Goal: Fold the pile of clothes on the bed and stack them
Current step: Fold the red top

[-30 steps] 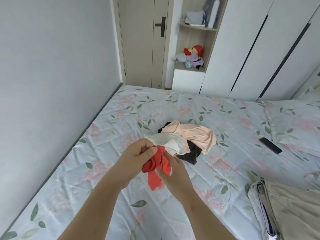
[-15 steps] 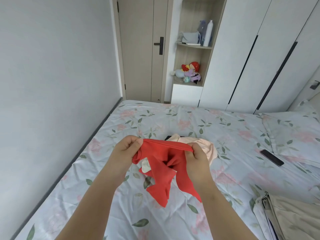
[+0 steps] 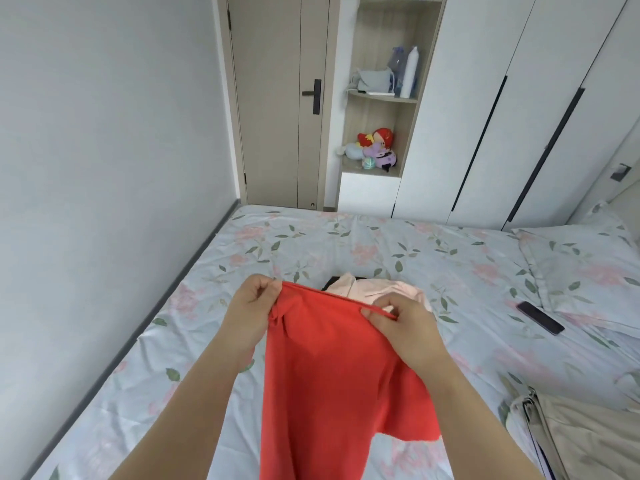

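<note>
Both hands, left hand (image 3: 254, 308) and right hand (image 3: 403, 322), pinch the red garment's (image 3: 332, 379) top edge in a tight grip, spreading it above the bed (image 3: 346, 244); laying it flat to fold likely comes next.

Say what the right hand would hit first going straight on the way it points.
Likely the pink garment just beyond the right hand, which pinches the red cloth's edge. Depth is unclear: the hand looks raised, so it might pass over.
</note>
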The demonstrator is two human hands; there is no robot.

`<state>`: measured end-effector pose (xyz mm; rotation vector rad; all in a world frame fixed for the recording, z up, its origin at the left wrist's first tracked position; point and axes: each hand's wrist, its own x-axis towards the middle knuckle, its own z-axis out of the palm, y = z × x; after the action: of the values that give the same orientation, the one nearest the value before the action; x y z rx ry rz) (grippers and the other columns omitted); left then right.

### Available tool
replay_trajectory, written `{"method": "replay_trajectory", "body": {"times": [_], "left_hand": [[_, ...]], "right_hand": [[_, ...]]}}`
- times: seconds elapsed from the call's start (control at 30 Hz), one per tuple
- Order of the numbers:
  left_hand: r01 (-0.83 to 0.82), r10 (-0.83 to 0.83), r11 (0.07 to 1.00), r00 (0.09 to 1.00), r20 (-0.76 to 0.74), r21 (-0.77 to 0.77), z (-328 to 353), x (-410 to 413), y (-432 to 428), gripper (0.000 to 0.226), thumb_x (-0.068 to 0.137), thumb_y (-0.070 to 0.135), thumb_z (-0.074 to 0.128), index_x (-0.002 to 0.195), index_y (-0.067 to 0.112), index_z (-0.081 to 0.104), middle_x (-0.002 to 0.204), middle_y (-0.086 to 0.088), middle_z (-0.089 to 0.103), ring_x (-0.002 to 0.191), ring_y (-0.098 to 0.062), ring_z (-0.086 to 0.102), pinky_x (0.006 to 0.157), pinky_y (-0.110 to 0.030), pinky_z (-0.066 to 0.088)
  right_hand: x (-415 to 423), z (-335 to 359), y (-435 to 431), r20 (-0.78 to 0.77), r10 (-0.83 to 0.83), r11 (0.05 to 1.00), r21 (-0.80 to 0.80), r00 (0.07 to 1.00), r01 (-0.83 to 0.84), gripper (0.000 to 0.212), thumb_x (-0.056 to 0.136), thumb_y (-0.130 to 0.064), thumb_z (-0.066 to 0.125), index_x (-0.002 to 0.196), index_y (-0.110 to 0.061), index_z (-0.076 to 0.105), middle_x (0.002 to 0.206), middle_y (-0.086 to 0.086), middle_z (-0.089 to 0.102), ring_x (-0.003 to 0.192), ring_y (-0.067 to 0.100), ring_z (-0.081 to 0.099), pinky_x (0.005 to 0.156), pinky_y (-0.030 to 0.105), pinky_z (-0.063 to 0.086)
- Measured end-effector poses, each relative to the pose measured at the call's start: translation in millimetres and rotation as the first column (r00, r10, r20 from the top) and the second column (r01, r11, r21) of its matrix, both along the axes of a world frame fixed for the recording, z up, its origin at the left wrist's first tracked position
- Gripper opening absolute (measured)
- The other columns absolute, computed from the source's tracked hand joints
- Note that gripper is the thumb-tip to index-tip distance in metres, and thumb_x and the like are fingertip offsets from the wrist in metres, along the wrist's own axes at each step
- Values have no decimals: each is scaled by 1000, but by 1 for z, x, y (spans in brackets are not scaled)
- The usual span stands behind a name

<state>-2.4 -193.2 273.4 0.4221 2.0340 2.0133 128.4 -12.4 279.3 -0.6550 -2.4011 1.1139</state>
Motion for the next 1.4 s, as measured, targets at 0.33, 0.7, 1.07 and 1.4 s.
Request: {"method": "replay_trajectory", "body": {"times": [0.33, 0.7, 1.07, 1.4], "left_hand": [[-77, 77, 997, 984, -161, 6, 19, -21, 14, 24, 98, 16, 48, 74, 17, 48, 61, 2, 46, 52, -6, 41, 54, -21, 36], [-80, 159, 974, 907, -390, 211, 95, -32, 13, 22, 98, 13, 47, 77, 20, 47, 59, 4, 47, 46, 1, 41, 47, -13, 36], [-137, 119, 984, 981, -154, -110, 0, -20, 4, 27, 97, 15, 49, 70, 16, 45, 56, 3, 45, 43, -1, 43, 43, -13, 35], [25, 26, 785, 997, 74, -619, -135, 23, -24, 24, 95, 24, 51, 73, 15, 47, 63, 3, 52, 58, -10, 46, 51, -21, 33]], "right_hand": [[-2, -3, 16, -27, -219, 974, 47, 975, 220, 17, 91, -9, 48, 95, -18, 61, 71, -11, 55, 71, 15, 51, 63, 27, 29], [-12, 72, 26, -446, -240, 964, -1, 863, 267, 18, 94, -11, 45, 94, -22, 61, 70, -18, 54, 68, 2, 48, 68, 21, 35], [7, -7, 20, -126, -160, 987, -19, 979, 159, 8, 92, -26, 57, 86, -23, 61, 75, -16, 56, 72, 5, 50, 61, 18, 30], [59, -133, -14, 444, -59, 975, -165, 894, 146, 17, 93, -28, 53, 81, -18, 60, 77, -3, 58, 74, 13, 53, 59, 22, 33]]}}
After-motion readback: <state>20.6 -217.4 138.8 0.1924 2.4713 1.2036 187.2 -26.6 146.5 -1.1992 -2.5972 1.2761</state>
